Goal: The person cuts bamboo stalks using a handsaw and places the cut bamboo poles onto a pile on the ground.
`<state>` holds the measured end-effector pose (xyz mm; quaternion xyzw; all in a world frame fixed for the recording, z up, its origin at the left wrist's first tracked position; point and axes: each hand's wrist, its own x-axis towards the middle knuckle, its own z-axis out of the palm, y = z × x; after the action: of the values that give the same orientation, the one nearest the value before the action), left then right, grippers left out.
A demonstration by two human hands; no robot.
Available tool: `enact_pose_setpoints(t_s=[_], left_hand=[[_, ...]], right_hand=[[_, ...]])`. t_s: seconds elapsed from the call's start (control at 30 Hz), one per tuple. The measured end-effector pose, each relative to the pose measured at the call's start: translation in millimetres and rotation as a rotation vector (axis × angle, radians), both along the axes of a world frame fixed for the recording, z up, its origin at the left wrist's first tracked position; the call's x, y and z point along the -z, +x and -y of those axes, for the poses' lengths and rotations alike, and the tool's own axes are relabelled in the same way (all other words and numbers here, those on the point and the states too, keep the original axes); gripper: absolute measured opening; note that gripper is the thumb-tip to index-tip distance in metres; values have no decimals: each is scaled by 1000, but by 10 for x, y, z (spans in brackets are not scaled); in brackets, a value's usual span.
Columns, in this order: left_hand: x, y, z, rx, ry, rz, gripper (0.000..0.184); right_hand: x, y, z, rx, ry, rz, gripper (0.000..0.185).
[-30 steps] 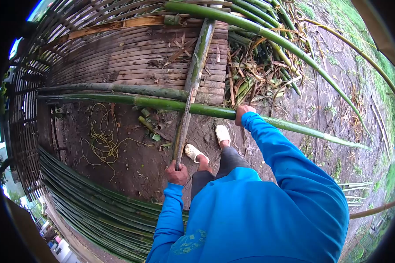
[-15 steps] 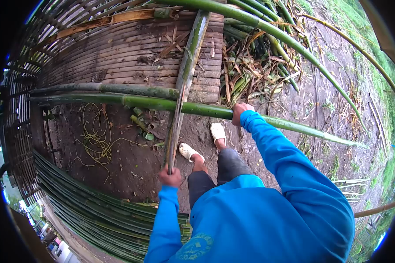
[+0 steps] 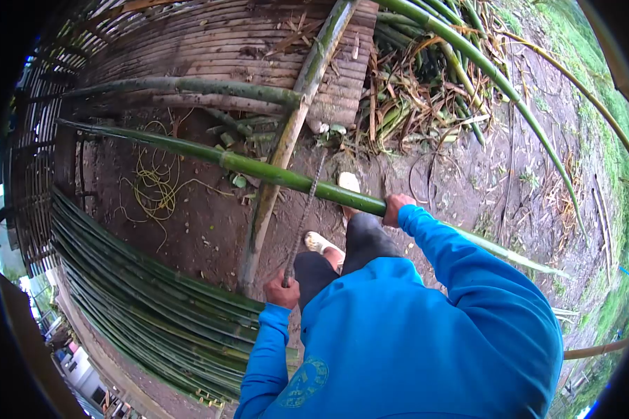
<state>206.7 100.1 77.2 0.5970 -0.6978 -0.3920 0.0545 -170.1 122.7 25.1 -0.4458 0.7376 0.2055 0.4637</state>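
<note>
My right hand (image 3: 398, 209) is closed around a long green bamboo pole (image 3: 251, 166), which slants across the view in front of my legs. My left hand (image 3: 282, 289) grips a long, thin, dark, rough-looking tool (image 3: 306, 213). Its far end points away from me, and it crosses the green pole; its exact kind is unclear. Left of the tool, a weathered split bamboo beam (image 3: 267, 199) passes beneath the green pole. Another greyish-green pole (image 3: 189, 84) ends against that beam, farther from me.
A slatted bamboo platform (image 3: 210, 52) stands at the far side. Leaf and husk scraps (image 3: 409, 105) lie beside it. Yellow cord (image 3: 154, 185) is tangled on the muddy ground. Many green bamboo strips (image 3: 154, 300) are stacked at lower left. A long curved pole (image 3: 496, 73) arches at right.
The green pole has come toward my body in my right hand, apart from the greyish-green pole. My left hand has shifted slightly right and nearer, and its tool now stands apart from the beam.
</note>
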Motion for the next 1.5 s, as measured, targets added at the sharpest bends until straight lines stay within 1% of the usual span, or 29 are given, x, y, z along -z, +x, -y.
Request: enact_pose_setpoints(t_s=[0.03,0.07,0.13,0.2,0.27,0.3,0.37,0.4,0.43,0.5,0.57,0.6,0.63,0.73,0.83,0.9,0.93,0.97,1.0,1.07,1.1,1.17,1.2,1.3,1.37,1.4,1.43,1.47,1.5], left_hand=[[-21,86,-113,60,4,42,11],[-22,157,-221,52,12,52,10],[-153,163,-344,33,26,65,8],[-142,220,-349,60,20,61,6],[-158,207,-321,82,-33,44,7],[-138,232,-301,120,-47,32,10],[-83,270,-289,167,-67,62,14],[-78,312,-314,196,-71,79,15],[-125,384,-374,202,-53,68,17],[-223,463,-418,196,-43,34,20],[-306,645,-548,211,-90,36,13],[-379,733,-618,225,-102,43,10],[-514,747,-640,242,-85,97,12],[-566,763,-636,228,-57,71,12],[-436,432,-390,216,-2,17,26],[24,-210,-10,177,72,24,19],[220,-481,162,211,51,72,18],[325,-660,214,244,42,114,18],[270,-649,121,222,62,106,18],[-96,-366,-63,179,71,118,18],[-333,-162,-191,180,79,136,19],[-860,175,-469,188,123,186,21],[-998,211,-515,186,144,212,23],[-773,24,-447,100,65,84,22],[-238,-511,-7,179,145,194,18],[81,-808,187,159,123,173,17],[264,-991,285,140,97,150,16],[241,-1004,279,160,101,137,19],[44,-788,109,183,132,155,21]], right_hand=[[212,117,-200,21,-21,-6,34],[281,198,-300,-2,-45,12,37],[192,390,-327,-51,-95,42,44],[251,725,-162,48,-264,78,65],[272,1091,197,77,-397,107,61],[372,1228,347,138,-418,74,50],[500,1341,470,163,-401,21,40],[513,1387,473,181,-385,-5,35],[445,1410,438,176,-411,-5,26],[591,1465,334,172,-423,-18,28],[752,1517,250,219,-439,-13,30],[767,1526,232,221,-404,5,30],[728,1489,266,224,-373,21,30],[708,1439,274,220,-335,26,29],[678,1456,298,217,-298,7,30],[583,1457,319,222,-292,38,29],[567,1448,368,229,-299,52,29],[584,1373,405,215,-221,70,27],[628,1335,359,214,-225,62,26],[684,1380,376,215,-263,73,25],[556,1335,434,177,-234,108,28],[610,1342,422,174,-215,112,29],[616,1344,442,167,-205,112,31],[532,1333,475,198,-168,128,30],[627,1345,457,225,-194,144,32],[631,1374,422,237,-206,157,33],[565,1296,471,202,-167,194,37],[581,1218,503,204,-168,165,38],[569,1320,387,214,-143,164,40]])
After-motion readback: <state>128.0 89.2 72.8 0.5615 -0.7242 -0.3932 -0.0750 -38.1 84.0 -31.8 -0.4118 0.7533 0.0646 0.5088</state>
